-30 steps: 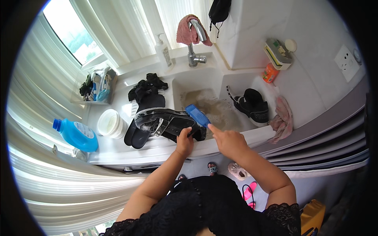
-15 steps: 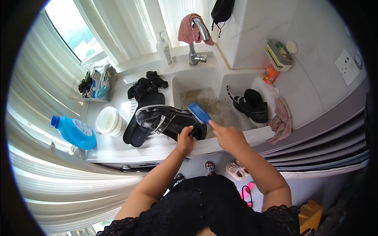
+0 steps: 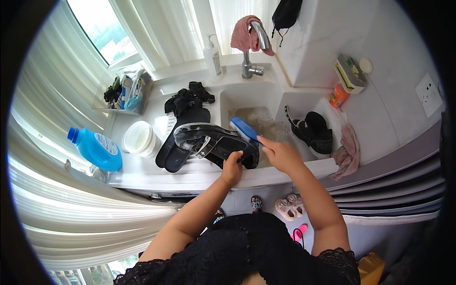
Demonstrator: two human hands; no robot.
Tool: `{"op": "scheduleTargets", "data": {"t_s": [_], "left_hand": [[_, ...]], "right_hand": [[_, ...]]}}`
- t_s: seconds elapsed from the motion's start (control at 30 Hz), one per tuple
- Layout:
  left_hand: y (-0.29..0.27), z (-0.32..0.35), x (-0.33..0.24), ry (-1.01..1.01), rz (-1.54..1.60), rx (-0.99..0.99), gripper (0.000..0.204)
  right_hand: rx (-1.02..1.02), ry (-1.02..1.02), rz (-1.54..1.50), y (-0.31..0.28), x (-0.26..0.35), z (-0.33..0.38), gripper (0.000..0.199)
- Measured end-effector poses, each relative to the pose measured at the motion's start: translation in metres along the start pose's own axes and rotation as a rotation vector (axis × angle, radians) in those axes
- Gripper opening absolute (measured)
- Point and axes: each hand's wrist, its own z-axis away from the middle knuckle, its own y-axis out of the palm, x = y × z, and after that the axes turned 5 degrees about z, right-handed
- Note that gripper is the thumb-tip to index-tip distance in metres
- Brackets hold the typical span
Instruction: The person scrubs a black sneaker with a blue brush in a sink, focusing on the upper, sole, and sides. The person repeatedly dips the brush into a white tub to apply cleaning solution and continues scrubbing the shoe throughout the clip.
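Note:
My left hand (image 3: 232,167) is closed round the heel end of a black shoe (image 3: 216,144), tilted over the sink's near left edge, with suds on its toe and strap. In my right hand (image 3: 281,154) is the handle of a blue scrub brush (image 3: 245,128), its head against the shoe's sole edge. Murky, foamy water stands in the sink (image 3: 227,102) beyond them. The other black shoe (image 3: 313,134) rests in the sink's right part. Dark insoles (image 3: 176,154) lie under and left of the held shoe, beside bunched black laces or cloth (image 3: 187,100).
A white tub (image 3: 141,138), a blue detergent bottle (image 3: 96,149) and a clear bin (image 3: 126,91) stand left. At the back are a pump bottle (image 3: 213,57) and the faucet (image 3: 247,66) draped with a pink cloth (image 3: 247,35). Right are an orange bottle (image 3: 337,96) and a damp rag (image 3: 346,152).
The whole view has shifted, so things sit farther right in the picture. Both hands keep their holds, and the brush stays close along the shoe's edge.

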Motion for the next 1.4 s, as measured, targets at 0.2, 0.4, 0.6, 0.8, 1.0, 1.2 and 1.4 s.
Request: {"op": "scheduleTargets", "data": {"t_s": [0.2,0.4,0.6,0.8,1.0,1.2,1.4], "left_hand": [[-0.009,-0.001,0.001,0.041,0.028,-0.019,0.028],[-0.014,-0.004,0.004,0.002,0.004,-0.021,0.023],[-0.024,-0.007,0.007,0.006,0.009,-0.032,0.023],[-0.023,-0.006,0.009,0.011,0.022,-0.044,0.024],[-0.013,-0.005,0.005,0.006,0.022,-0.019,0.026],[-0.017,-0.005,0.005,0.004,0.086,-0.041,0.026],[-0.019,-0.007,0.006,-0.046,0.028,0.006,0.030]], "right_hand": [[0.143,0.071,0.002,-0.044,-0.001,0.037,0.035],[0.077,0.042,0.003,-0.020,0.000,0.008,0.036],[-0.024,-0.064,-0.088,-0.036,-0.013,0.000,0.035],[0.166,-0.048,-0.007,-0.044,-0.011,0.017,0.036],[-0.042,-0.133,-0.086,-0.002,-0.002,-0.009,0.036],[0.135,0.087,-0.161,-0.037,-0.044,0.052,0.036],[-0.101,-0.008,-0.151,0.014,-0.018,0.006,0.039]]}}
